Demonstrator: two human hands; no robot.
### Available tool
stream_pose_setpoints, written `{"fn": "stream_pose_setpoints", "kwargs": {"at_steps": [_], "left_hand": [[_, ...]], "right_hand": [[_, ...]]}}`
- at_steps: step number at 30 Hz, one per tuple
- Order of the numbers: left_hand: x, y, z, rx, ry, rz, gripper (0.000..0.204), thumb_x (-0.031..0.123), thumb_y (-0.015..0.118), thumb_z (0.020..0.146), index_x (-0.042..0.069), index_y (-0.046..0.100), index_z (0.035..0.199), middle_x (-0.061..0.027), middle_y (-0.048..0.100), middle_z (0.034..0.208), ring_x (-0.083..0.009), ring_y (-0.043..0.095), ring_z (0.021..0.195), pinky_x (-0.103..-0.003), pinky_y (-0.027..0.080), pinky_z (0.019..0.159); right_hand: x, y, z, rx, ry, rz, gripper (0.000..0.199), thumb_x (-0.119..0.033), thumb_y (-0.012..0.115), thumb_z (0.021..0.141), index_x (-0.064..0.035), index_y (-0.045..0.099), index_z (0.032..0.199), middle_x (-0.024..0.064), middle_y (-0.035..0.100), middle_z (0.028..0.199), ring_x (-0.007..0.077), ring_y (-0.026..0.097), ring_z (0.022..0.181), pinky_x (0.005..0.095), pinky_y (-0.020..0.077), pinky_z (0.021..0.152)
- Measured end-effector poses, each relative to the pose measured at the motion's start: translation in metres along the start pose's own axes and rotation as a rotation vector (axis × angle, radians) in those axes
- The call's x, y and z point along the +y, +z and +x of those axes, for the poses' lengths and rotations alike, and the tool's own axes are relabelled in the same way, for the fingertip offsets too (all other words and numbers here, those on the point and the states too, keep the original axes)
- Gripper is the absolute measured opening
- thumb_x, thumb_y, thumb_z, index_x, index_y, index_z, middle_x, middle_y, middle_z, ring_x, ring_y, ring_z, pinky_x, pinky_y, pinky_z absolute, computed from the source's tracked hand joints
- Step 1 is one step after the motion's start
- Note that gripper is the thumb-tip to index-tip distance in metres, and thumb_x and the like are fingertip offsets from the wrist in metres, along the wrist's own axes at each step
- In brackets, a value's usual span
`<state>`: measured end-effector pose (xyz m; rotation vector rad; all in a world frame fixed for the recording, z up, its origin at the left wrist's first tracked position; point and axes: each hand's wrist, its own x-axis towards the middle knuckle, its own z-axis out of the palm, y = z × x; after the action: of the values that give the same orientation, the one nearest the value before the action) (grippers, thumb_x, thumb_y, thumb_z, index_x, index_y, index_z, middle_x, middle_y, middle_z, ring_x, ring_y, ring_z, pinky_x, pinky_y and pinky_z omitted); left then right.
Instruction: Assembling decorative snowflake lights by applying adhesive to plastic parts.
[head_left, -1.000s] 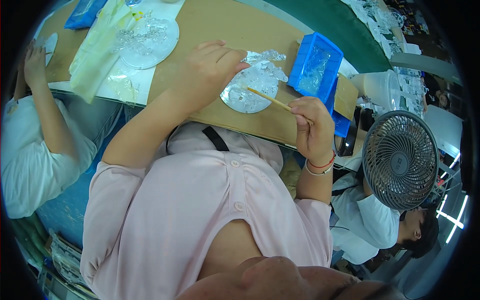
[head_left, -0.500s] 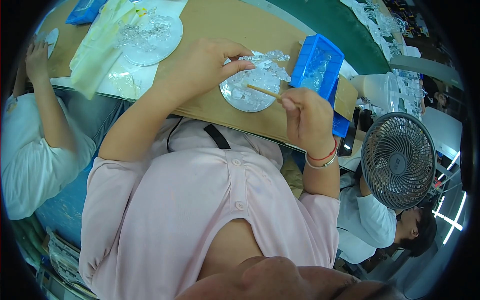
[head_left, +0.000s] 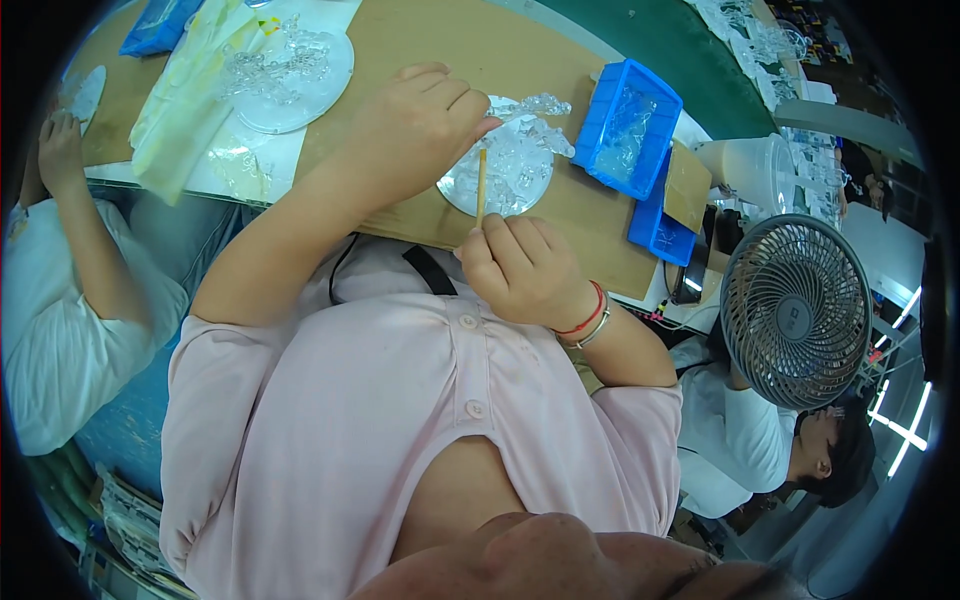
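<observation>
My right hand (head_left: 525, 270) grips a thin wooden stick (head_left: 481, 183), which points away from me toward my left hand (head_left: 422, 125). The left fingers are curled closed at the far-left edge of a round white plate (head_left: 460, 192); whatever they pinch is hidden behind the hand. Clear plastic pieces (head_left: 522, 160) lie heaped on that plate, some reaching past its right rim. The stick's tip is just below the left fingertips; I cannot tell whether it touches anything.
Right of the plate stand a blue bin (head_left: 628, 130) with clear bags and a lower blue bin (head_left: 662, 232). A fan (head_left: 795, 315) is at right. Another plate (head_left: 335, 85) of clear pieces lies left, beside yellowish sheeting (head_left: 190, 90). Co-workers sit on both sides.
My right hand has swung left and nearer to me, turning the stick from sideways to nearly upright in view. My left hand has rolled over, its fingers curling in.
</observation>
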<state>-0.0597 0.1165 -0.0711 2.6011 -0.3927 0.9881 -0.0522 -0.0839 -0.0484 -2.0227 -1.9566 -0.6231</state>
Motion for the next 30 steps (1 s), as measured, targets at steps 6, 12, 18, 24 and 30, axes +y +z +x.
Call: {"fn": "stream_pose_setpoints", "kwargs": {"at_steps": [6,12,18,24,30], "left_hand": [[-0.001,-0.001,-0.001,-0.04,0.021,0.007,0.018,0.021,0.066,0.083,0.007,0.056,0.078,-0.0068,0.058,0.073,-0.0265,0.06,0.076,-0.037,0.048,0.077],[0.002,-0.002,-0.002,-0.039,0.008,0.015,0.017,0.02,0.065,0.083,0.007,0.057,0.08,-0.0066,0.058,0.074,-0.0263,0.06,0.078,-0.037,0.048,0.076],[0.004,-0.002,-0.002,-0.043,-0.007,0.003,0.015,0.019,0.066,0.082,0.007,0.057,0.08,-0.0071,0.059,0.076,-0.0257,0.06,0.078,-0.037,0.047,0.074],[0.004,0.0,-0.001,-0.04,-0.042,-0.011,0.015,0.019,0.067,0.083,0.008,0.057,0.081,-0.0069,0.059,0.076,-0.0251,0.059,0.078,-0.037,0.047,0.074],[0.006,0.001,-0.001,-0.037,-0.047,-0.012,0.014,0.019,0.066,0.083,0.007,0.058,0.082,-0.006,0.059,0.076,-0.0244,0.059,0.077,-0.036,0.047,0.074]], "right_hand": [[0.019,-0.012,0.014,-0.067,0.202,0.172,0.015,-0.012,0.066,0.081,-0.0041,0.056,0.089,0.0098,0.062,0.081,0.0223,0.059,0.065,0.0297,0.0464,0.055],[0.051,-0.014,0.016,0.106,0.54,0.234,0.006,-0.009,0.056,0.094,-0.0029,0.054,0.094,0.0096,0.064,0.073,0.0242,0.062,0.06,0.0304,0.047,0.054],[0.05,-0.024,-0.008,0.081,0.566,0.232,0.009,-0.01,0.054,0.096,-0.0021,0.053,0.094,0.0086,0.064,0.076,0.019,0.059,0.057,0.0274,0.0456,0.053],[0.043,-0.032,-0.038,0.09,0.674,0.328,0.009,-0.01,0.051,0.097,-0.0021,0.053,0.095,0.0071,0.063,0.078,0.0123,0.055,0.057,0.0244,0.0446,0.053],[0.052,-0.034,-0.032,0.065,0.509,0.368,0.01,-0.01,0.05,0.098,-0.0014,0.053,0.096,0.0075,0.063,0.079,0.0121,0.054,0.056,0.0231,0.044,0.052]]}}
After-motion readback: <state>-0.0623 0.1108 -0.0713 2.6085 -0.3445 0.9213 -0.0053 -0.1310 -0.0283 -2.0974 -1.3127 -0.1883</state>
